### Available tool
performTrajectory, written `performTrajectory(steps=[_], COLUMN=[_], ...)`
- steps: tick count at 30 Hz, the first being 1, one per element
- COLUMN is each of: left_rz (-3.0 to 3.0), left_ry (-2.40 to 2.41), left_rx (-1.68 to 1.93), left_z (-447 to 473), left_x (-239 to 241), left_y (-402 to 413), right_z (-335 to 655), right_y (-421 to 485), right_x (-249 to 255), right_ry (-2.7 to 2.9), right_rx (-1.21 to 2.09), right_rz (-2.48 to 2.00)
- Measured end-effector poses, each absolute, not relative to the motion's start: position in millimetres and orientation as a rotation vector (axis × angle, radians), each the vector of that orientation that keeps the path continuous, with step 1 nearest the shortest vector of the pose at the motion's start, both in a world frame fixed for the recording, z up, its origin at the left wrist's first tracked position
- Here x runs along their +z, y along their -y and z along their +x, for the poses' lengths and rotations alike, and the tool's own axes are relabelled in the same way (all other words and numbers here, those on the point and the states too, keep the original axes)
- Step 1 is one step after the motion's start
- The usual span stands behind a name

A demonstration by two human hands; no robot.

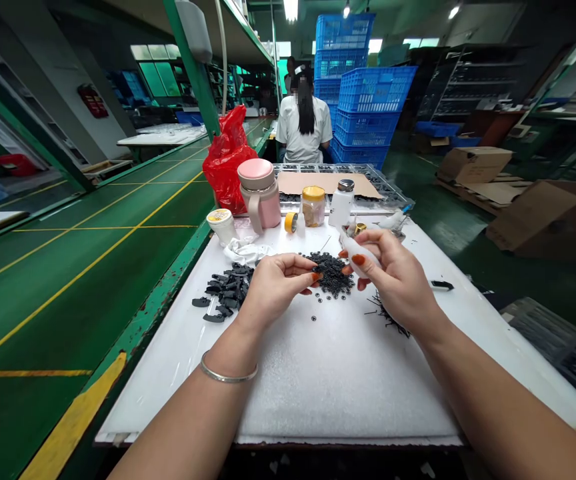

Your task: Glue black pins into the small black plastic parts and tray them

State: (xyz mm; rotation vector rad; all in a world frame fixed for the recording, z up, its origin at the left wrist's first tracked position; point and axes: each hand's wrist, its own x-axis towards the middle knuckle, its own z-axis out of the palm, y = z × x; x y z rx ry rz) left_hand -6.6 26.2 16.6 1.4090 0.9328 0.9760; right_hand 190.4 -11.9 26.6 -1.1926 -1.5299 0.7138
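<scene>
Left grip [278,290] pinched on a tiny black part [317,269] beside a heap of black parts [331,277]; right grip [393,280] clamped on a white squeeze bottle [361,257].

my left hand [278,290] pinches a tiny black piece [317,269] between finger and thumb, just above a heap of small black rings [331,275] near the far middle of the white foam sheet [348,380], a few strays around it. my right hand [393,277] grips a slim white plastic part [361,257], tilted, at the heap's right side. chunkier black moulded pieces [228,288] lie piled toward the sheet's left edge.
</scene>
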Motion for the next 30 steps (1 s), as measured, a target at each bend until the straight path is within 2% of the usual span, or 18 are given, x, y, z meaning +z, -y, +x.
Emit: performTrajectory(steps=[5,14,30], left_rz=[1.418,1.540,1.670], left_ry=[-0.971,-1.020,-1.080], left_rx=[0.975,0.987,0.990], left_z=[-5.2,-6.0,-6.8], left_x=[17.6,17.4,18.4], left_y=[-25.5,-25.1,-23.7], right_z=[190.1,187.9,189.6], right_y=[19.4,23.8,24.4], right_x=[37.6,34.7,34.0], right_ry=[1.427,1.460,1.522], right_rx=[0.454,0.285,0.209], right_rz=[-1.173,-1.131,-1.144])
